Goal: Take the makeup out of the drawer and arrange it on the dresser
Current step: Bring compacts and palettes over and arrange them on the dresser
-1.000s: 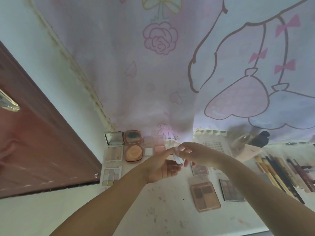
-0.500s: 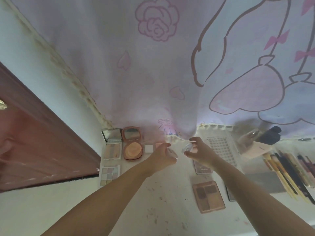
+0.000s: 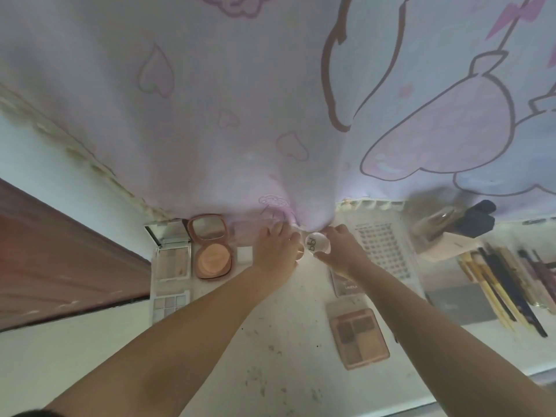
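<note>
A small round clear lid (image 3: 316,243) with dark lettering sits between the fingers of my right hand (image 3: 340,251) at the back of the white dresser top (image 3: 288,350). My left hand (image 3: 278,249) lies just left of it, fingers curled down on a small item (image 3: 299,254) that is mostly hidden; what it is I cannot tell. Arranged at the back left are an open mirrored palette (image 3: 172,254), an open round peach compact (image 3: 212,249) and a small white square (image 3: 244,254).
A pastel palette (image 3: 170,305) lies front left. Right of my arms are a brown eyeshadow quad (image 3: 358,337), a dark palette (image 3: 346,285), a lash tray (image 3: 383,248), a grey flat case (image 3: 460,305), brushes and pencils (image 3: 508,284) and bottles (image 3: 457,224). A printed curtain (image 3: 270,100) hangs behind.
Both hands have moved from above the dresser's middle toward its back edge and have come apart. The round lid is now in the right hand, separate from the left hand's item.
</note>
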A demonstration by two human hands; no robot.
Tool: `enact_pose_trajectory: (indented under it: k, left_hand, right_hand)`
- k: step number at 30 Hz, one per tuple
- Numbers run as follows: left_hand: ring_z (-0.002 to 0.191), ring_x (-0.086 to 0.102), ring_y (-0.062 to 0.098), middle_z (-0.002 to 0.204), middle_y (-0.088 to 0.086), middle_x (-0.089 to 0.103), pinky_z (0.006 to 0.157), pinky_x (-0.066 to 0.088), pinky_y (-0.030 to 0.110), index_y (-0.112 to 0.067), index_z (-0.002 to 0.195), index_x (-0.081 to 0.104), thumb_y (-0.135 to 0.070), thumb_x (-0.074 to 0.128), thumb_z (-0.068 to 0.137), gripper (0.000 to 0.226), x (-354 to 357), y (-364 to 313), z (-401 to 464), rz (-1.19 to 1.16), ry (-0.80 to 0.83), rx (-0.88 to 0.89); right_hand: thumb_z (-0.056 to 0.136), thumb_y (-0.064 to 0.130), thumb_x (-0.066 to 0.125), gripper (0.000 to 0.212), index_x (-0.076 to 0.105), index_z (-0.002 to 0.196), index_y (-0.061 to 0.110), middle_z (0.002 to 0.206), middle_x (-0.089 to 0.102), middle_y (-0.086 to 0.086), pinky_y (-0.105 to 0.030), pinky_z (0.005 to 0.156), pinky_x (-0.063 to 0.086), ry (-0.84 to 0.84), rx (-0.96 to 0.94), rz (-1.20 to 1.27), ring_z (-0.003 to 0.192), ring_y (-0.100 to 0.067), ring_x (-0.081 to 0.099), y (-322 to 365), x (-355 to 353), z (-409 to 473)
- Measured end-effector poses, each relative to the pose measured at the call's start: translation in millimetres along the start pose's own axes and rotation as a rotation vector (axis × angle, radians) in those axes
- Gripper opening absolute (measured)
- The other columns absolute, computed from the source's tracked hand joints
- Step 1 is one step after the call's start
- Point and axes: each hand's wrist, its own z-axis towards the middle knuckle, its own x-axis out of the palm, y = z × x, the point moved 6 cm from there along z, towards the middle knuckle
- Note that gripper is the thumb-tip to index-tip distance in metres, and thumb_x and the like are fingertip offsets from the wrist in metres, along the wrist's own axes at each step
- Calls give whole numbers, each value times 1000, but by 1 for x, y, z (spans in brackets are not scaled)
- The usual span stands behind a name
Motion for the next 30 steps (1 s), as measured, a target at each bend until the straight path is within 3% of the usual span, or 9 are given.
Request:
enact_pose_trajectory:
  k: [8, 12, 15, 18, 21, 23, 27, 30]
  left_hand:
    - [123, 34, 25, 130, 4, 41, 89, 28, 35, -16, 128, 40, -33, 55, 84, 49, -7, 2, -2, -7, -25, -25]
    - [120, 41, 28, 125, 6, 49, 90, 35, 37, -16, 126, 46, -33, 54, 85, 46, -16, -23, -31, -57, -120, 57]
    - [117, 42, 28, 119, 8, 49, 89, 35, 38, -13, 125, 47, -28, 46, 90, 38, 6, -60, -65, -231, 4, 154]
    - [114, 41, 27, 121, 9, 46, 88, 35, 37, -13, 127, 46, -26, 40, 93, 37, 30, -93, -92, -309, 150, 170]
    - [114, 41, 27, 122, 9, 44, 91, 40, 37, -13, 129, 46, -22, 40, 93, 37, 37, -106, -101, -392, 156, 81]
    - [115, 41, 26, 123, 10, 43, 92, 41, 37, -13, 131, 45, -21, 41, 94, 38, 39, -107, -103, -462, 153, 6]
    - [116, 43, 26, 124, 12, 43, 98, 38, 33, -12, 134, 45, -19, 44, 94, 40, 40, -104, -113, -690, 188, -133]
    - [99, 54, 18, 119, 10, 53, 82, 45, 23, -16, 128, 50, -24, 46, 97, 32, 33, -91, -132, -1119, 218, -372]
  right_hand:
    - [87, 30, 64, 56, 40, 134, 12, 126, 45, -11, -38, 92, 45, 9, -17, 79, 107, -27, 55, 8, -9, -6]
    - [90, 23, 59, 30, 56, 120, 19, 117, 55, -2, -28, 90, 44, 99, -132, 32, 101, -17, 58, -9, -33, -41]
    - [91, 23, 57, 22, 59, 113, 22, 121, 54, 2, -29, 95, 44, 240, -248, -89, 108, -15, 56, -21, -25, -86]
    - [89, 31, 59, 39, 49, 126, 22, 145, 34, 3, -31, 104, 37, 307, -375, -263, 129, -18, 40, -39, 1, -127]
    - [84, 40, 63, 57, 38, 133, 25, 157, 14, 2, -39, 114, 24, 293, -487, -462, 142, -21, 21, -58, 25, -149]
    - [84, 42, 63, 56, 39, 130, 21, 157, 15, -4, -39, 116, 15, 228, -570, -535, 145, -23, 14, -59, 31, -154]
    - [81, 45, 62, 58, 41, 128, 19, 142, 34, -8, -35, 109, 28, 161, -670, -568, 131, -28, 32, -45, 34, -155]
    - [77, 46, 63, 71, 35, 137, 21, 133, 37, -3, -29, 101, 36, 223, -664, -407, 121, -23, 36, -29, 35, -162]
